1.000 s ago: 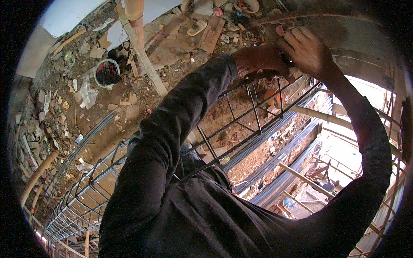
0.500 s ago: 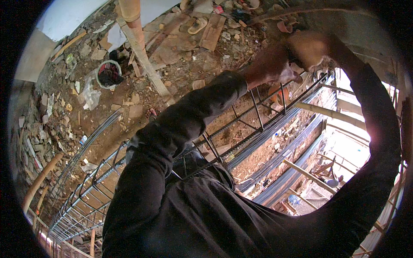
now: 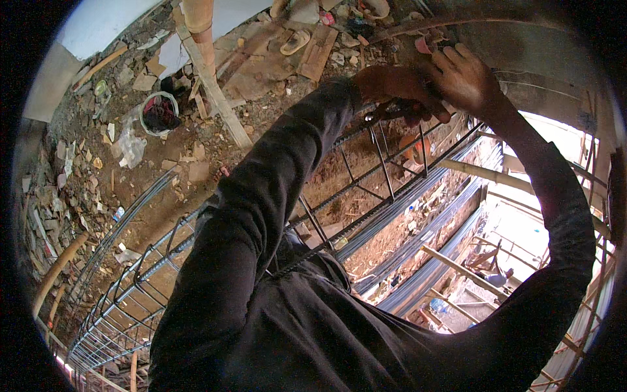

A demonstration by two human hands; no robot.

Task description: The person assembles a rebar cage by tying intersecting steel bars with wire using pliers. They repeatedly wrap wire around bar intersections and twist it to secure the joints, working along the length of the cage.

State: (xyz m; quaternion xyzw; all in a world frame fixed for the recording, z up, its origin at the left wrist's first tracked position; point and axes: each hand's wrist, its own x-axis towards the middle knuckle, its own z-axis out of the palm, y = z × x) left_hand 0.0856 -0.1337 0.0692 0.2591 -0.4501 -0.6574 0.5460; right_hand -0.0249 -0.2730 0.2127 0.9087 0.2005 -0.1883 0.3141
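My left hand [image 3: 400, 86] is bent down over the rebar cage [image 3: 390, 171], its fingers closed round a dark metal tool [image 3: 385, 112]. Most of that tool is hidden under the hand, so its kind is unclear. Just beside it, at the upper right, my right hand [image 3: 465, 81] has its fingers stretched and a little apart, close against the left fingers. The cage, ribbed bars with square stirrups, runs diagonally below both hands and passes behind my left sleeve. Shadow hides whatever lies between the hands.
Bundles of long steel bars [image 3: 418, 225] lie to the right, crossed by bamboo poles [image 3: 480, 171]. More caging [image 3: 124, 294] stands at lower left. A bucket [image 3: 160, 114], a wooden plank [image 3: 215, 85], a sandal [image 3: 295, 42] and rubble cover the ground beyond.
My left hand has drawn back leftward, and the dark tool now shows beneath it. My right hand's fingers have come up and spread. The view has shifted slightly.
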